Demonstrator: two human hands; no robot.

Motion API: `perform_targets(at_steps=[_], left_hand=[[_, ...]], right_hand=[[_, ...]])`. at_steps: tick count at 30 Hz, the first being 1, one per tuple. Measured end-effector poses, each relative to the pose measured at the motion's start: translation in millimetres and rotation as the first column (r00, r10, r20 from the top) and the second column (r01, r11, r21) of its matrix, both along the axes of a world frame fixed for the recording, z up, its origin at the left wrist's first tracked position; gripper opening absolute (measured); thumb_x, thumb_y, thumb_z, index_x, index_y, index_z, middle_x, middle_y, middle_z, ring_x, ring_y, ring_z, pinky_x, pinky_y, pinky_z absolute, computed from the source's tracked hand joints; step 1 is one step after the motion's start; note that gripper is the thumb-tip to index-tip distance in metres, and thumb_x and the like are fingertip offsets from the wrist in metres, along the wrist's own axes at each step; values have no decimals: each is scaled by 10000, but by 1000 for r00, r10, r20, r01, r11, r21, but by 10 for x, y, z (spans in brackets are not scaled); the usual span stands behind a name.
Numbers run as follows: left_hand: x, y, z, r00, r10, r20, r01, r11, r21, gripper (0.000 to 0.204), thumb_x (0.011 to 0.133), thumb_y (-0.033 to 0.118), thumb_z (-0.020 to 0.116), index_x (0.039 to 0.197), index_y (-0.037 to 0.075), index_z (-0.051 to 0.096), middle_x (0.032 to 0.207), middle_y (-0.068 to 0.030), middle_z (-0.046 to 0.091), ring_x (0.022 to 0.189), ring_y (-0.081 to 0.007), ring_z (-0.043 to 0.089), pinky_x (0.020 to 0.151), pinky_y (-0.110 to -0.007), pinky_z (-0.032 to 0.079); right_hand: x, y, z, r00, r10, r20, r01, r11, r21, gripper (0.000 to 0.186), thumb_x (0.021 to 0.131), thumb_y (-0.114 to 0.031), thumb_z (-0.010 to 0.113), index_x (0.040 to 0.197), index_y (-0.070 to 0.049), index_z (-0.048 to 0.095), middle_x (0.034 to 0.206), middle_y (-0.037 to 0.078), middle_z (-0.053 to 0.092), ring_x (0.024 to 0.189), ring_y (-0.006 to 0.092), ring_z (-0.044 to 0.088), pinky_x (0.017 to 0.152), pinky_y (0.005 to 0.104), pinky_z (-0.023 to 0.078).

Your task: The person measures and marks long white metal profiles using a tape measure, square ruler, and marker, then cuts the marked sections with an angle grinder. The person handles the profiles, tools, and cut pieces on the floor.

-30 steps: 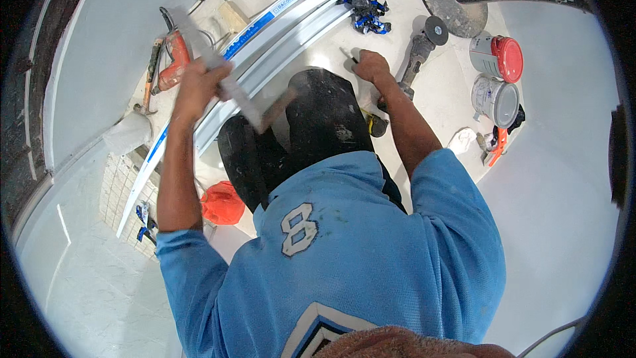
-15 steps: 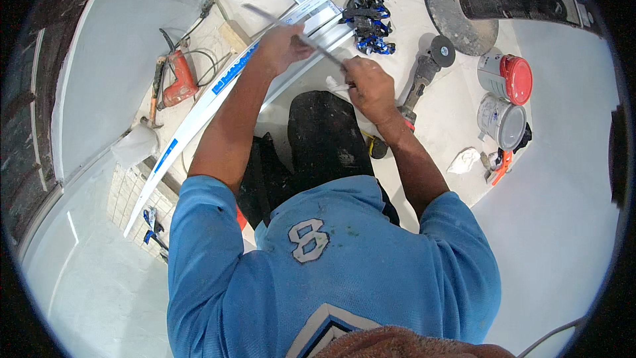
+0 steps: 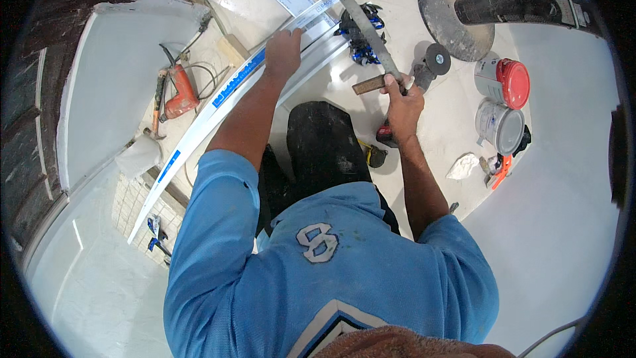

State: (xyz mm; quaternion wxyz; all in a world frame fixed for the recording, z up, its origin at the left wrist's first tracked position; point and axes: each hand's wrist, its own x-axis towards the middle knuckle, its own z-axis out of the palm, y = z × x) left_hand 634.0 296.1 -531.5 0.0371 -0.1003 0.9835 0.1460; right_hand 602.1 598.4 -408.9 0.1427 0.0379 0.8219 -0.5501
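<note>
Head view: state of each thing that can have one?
Left hand, on strip
Right hand, closed on square
Square, gripped near its corner
Strip, blue film along parts
Drill, lying on its side
Grinder, disc fitted, on/off unclear
Hammer, lying flat
Scraps, crumpled
Red-lidded bucket, closed
Grey-lidded bucket, closed

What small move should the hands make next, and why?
Perhaps bring the square to the white strip, brown stock against its edge: the right hand grips the square near its corner, the stock is apart from the strip, and the left hand touches it.
</note>
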Motion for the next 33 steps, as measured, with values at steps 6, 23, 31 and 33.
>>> perform_targets(at_steps=[6,23,31,33], left_hand=[[68,71,21,1000,24,-6,-24,999,-43,313,785,59,703,1069,12,582,1024,-211,660,1005,-387,650,908,-504,545],[444,108,1952,973,78,217,-224,536,814,380,883,82,739,1234,-52,685,1054,-170,754,873,-202,726,785,-342,577],[856,522,2768,970,229,79,-195,546,815,311,948,267,712,1025,-32,749,892,-102,741,777,-170,665,741,-330,529],[913,650,2991,971,237,35,-186,655,732,313,946,287,724,988,-21,758,844,-95,732,758,-165,647,727,-329,519]], right_hand=[[158,-109,150,999,22,46,-18,995,-96,251,1018,-260,710,1057,-15,752,765,-30,671,692,45,497,653,245,393],[605,-559,590,968,244,51,-194,868,-456,219,1026,-233,700,1100,-31,737,771,-17,704,606,10,470,535,209,368],[890,-587,1158,977,202,70,-130,823,-553,281,1016,-199,692,1105,67,708,868,73,746,721,132,723,604,267,536],[947,-534,1302,978,200,61,-138,838,-528,302,1013,-220,698,1106,67,705,858,79,749,704,136,733,576,265,528]])
